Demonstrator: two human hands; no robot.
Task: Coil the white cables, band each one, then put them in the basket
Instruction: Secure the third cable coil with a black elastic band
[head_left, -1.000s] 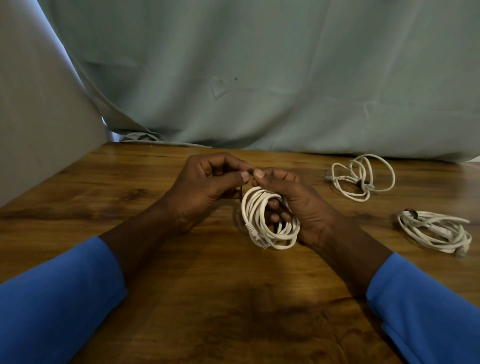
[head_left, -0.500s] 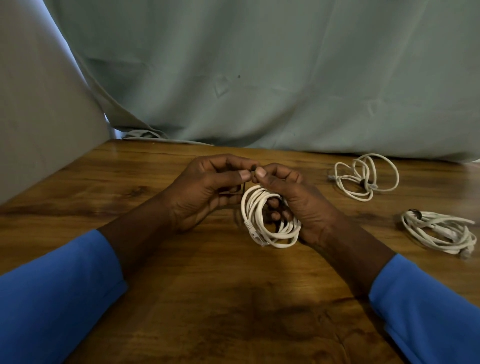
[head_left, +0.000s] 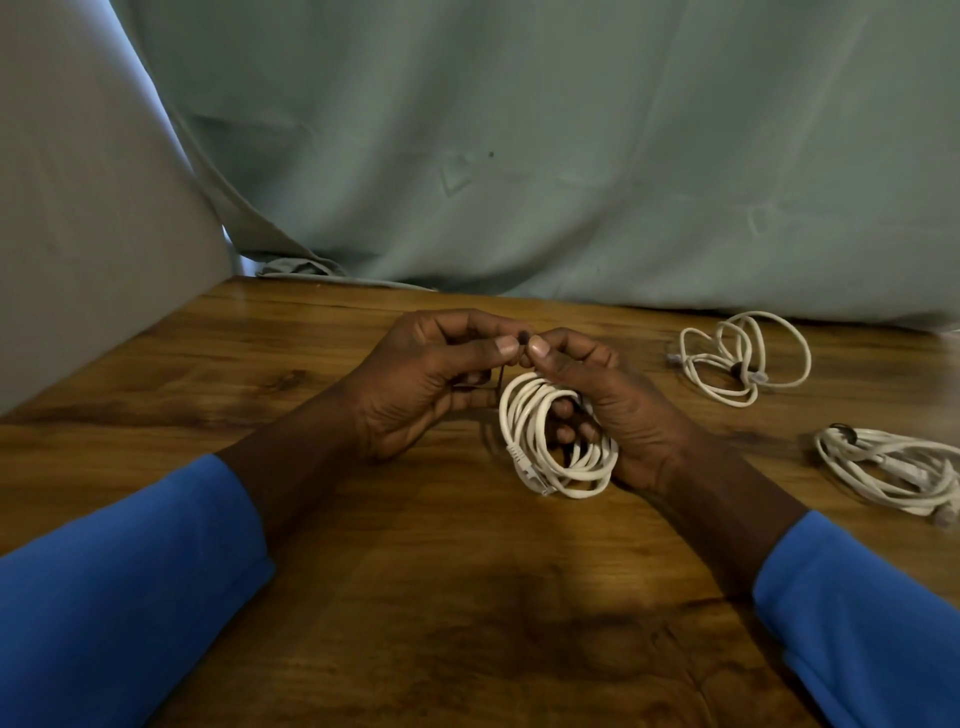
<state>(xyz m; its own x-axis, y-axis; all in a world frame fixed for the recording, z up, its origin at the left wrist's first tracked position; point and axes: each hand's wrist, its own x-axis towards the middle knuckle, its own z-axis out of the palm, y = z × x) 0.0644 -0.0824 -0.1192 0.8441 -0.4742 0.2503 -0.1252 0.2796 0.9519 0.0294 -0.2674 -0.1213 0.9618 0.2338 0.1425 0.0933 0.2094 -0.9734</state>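
A coiled white cable (head_left: 535, 441) stands on edge at the middle of the wooden table (head_left: 467, 597). My right hand (head_left: 618, 410) holds it, with fingers through the coil. My left hand (head_left: 415, 379) is just left of the coil and pinches a thin dark band (head_left: 500, 382) with thumb and forefinger. The thumbs of both hands meet above the coil. Two more white cables lie to the right: a loose coil with a dark band (head_left: 737, 358) at the back, and a bundle (head_left: 893, 467) near the right edge. No basket is in view.
A grey-green cloth (head_left: 571, 156) hangs behind the table's far edge. A pale panel (head_left: 78, 208) stands along the left side. Blue sleeves cover both forearms at the bottom corners.
Both hands stay at the coil with only slight shifts. The dark band shows more clearly beside the coil's left edge.
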